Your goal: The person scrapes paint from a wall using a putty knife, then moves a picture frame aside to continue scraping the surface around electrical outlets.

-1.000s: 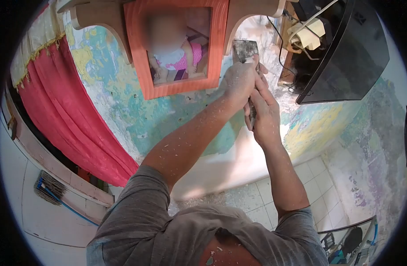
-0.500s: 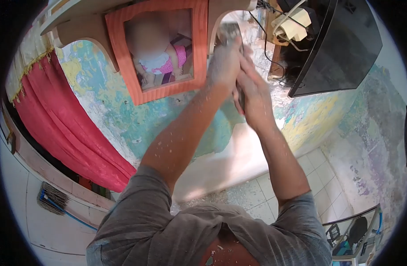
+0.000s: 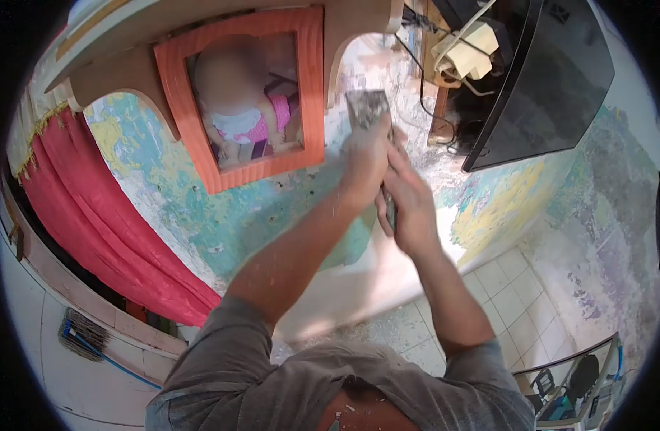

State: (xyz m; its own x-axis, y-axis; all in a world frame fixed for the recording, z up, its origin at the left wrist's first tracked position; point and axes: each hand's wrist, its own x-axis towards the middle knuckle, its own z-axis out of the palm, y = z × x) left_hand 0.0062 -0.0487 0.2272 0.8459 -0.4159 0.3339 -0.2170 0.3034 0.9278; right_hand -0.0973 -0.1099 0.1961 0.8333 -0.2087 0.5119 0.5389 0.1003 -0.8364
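A flat scraper with a wide, dirty blade is pointed up against the bare patch of wall, between the framed picture and the screen. My left hand is closed around it close to the blade. Lower down, my right hand is wrapped over the handle, its fingers against my left hand. Part of the handle's end shows beneath the hands; the rest is hidden in them. Pale flakes speckle my forearms. The wall around the hands carries peeling turquoise, yellow and white paint.
An orange-framed picture hangs left of the hands, below a wooden shelf. At right are a black screen, loose cables and a pale adapter. A red curtain, a brush and a mirror stand farther out.
Both hands and the scraper have come down the wall, toward me. More of the blade shows now. The view has tilted slightly, so the frame and screen sit lower.
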